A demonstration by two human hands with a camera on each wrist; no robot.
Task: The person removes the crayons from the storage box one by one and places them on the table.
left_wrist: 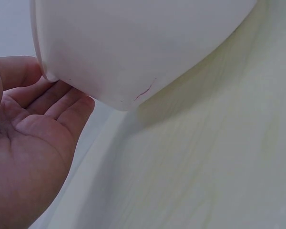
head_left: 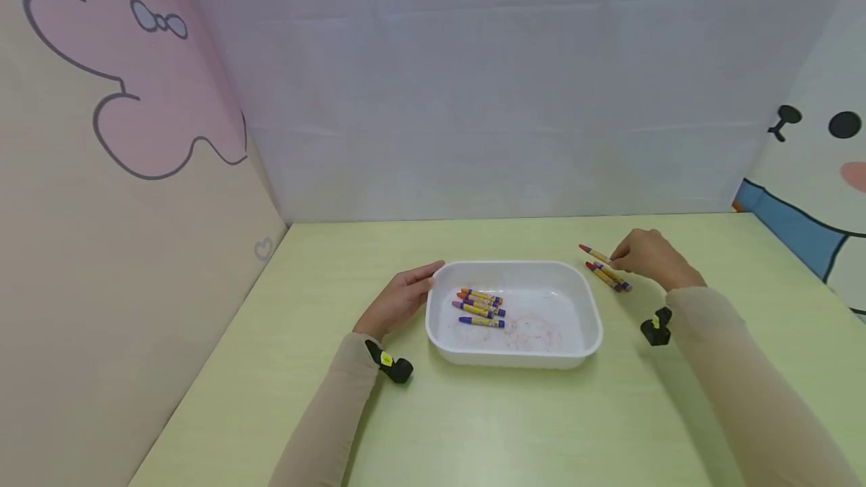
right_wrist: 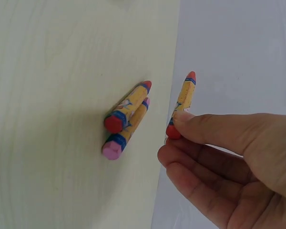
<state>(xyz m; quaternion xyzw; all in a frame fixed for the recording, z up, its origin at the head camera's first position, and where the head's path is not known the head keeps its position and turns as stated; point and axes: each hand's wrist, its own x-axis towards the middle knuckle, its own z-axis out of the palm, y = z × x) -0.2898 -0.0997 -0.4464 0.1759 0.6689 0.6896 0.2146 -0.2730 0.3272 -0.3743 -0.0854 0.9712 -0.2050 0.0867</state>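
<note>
My right hand point(head_left: 651, 255) pinches a red crayon point(right_wrist: 185, 98) by its rear end between thumb and fingers, its tip pointing away from the palm. Beside it on the table lie two more crayons, a red one point(right_wrist: 128, 107) and a pink one point(right_wrist: 115, 146), side by side and touching. With the thumb at the rim and the fingers beneath, my left hand point(head_left: 404, 295) grips the left side of a white tray point(head_left: 514, 359). Inside the tray, toward its left, several crayons lie close together, among them a purple-blue one point(head_left: 482, 322) nearest me.
The pale green table point(head_left: 473, 427) runs back to a white sheet wall point(head_left: 507, 96). Cartoon-printed panels stand at the left point(head_left: 169, 81) and right point(head_left: 819, 171). Reddish smudges mark the tray floor. A black camera point(head_left: 656, 328) sits on the right wrist.
</note>
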